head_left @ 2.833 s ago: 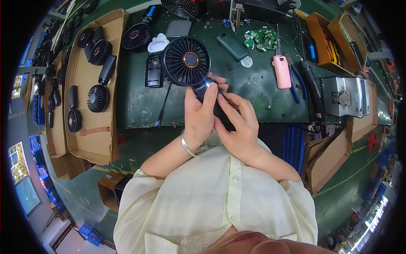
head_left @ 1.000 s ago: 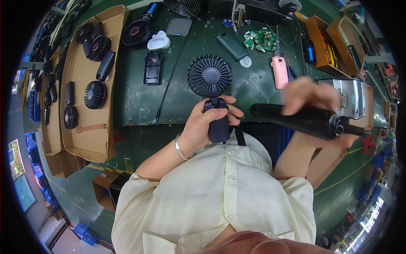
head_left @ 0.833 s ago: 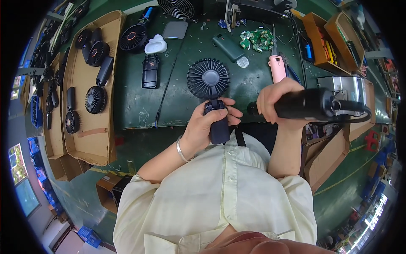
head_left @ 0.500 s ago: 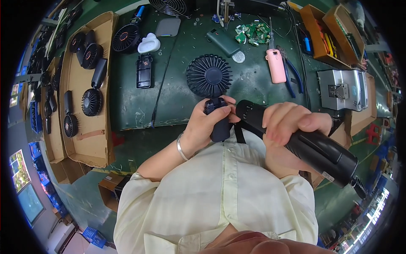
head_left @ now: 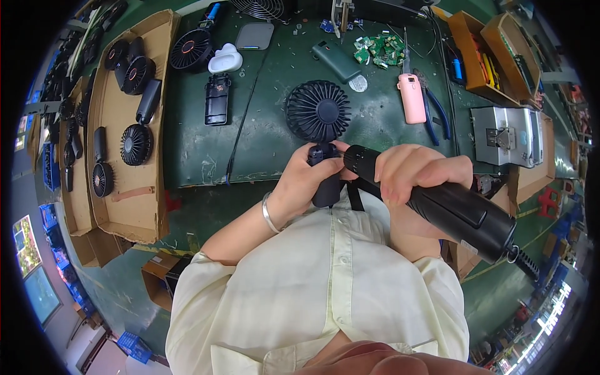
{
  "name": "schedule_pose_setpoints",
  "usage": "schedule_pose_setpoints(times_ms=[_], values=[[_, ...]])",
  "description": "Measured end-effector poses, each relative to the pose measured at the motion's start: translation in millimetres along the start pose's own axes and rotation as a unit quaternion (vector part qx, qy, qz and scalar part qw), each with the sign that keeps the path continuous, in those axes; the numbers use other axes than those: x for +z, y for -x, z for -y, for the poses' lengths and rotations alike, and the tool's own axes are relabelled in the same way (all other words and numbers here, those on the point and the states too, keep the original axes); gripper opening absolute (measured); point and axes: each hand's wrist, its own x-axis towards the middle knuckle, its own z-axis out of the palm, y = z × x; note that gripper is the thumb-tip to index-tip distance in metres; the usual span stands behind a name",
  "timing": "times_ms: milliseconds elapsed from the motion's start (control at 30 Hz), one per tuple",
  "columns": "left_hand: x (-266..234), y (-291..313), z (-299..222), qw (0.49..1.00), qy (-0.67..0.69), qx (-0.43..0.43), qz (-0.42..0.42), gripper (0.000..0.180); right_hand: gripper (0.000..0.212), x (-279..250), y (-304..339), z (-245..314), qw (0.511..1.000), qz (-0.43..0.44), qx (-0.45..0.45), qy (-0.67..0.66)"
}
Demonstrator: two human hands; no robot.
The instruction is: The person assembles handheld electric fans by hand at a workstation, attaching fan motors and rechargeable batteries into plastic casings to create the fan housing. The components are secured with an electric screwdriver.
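Left hand (head_left: 306, 177): grip wrapped around the handle of a black handheld fan (head_left: 326, 111), its round head over the tabletop (head_left: 269, 153) by the middle of the near edge. Right hand (head_left: 420, 172): grip clamped around a black power screwdriver (head_left: 465, 215), nose at the fan's neck; cannot tell whether the bit touches. Pink device (head_left: 411, 101), blue-handled pliers (head_left: 440, 114) toward right edge; green circuit boards (head_left: 380, 50) nearer far edge.

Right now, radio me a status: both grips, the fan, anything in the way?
Left grip holding fan, round head outward. Right grip round driver, nose toward fan. Left thumb near driver's nose, contact unclear.
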Motion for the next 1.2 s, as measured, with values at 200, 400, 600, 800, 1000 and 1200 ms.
schedule_pose_setpoints(times_ms=[200, 400, 600, 800, 1000, 1200], values=[[5, 3, -1, 1.000, -0.009, -0.010, -0.023, 0.024, 0.040, 8, 0, 2, 0.999, -0.037, 0.010, 0.034], [2, 0, 0, 1.000, -0.023, -0.013, -0.010, 0.023, 0.019, 9, 0, 12, 0.997, -0.009, -0.030, -0.064], [1, -1, 5, 0.998, -0.055, 0.008, -0.007, 0.023, 0.029, 16, 2, 4, 1.000, 0.001, -0.002, -0.002], [0, -1, 3, 0.995, -0.098, 0.013, -0.013, 0.023, 0.016, 12, -1, -4, 0.999, 0.018, -0.018, -0.046], [0, -1, 1, 0.993, -0.113, 0.031, -0.016, 0.024, 0.035, 20, -2, -4, 1.000, -0.020, 0.001, -0.002], [0, 9, -3, 0.998, -0.052, -0.008, -0.028, 0.021, 0.050, 32, 0, 4, 0.997, -0.077, -0.015, 0.001]])
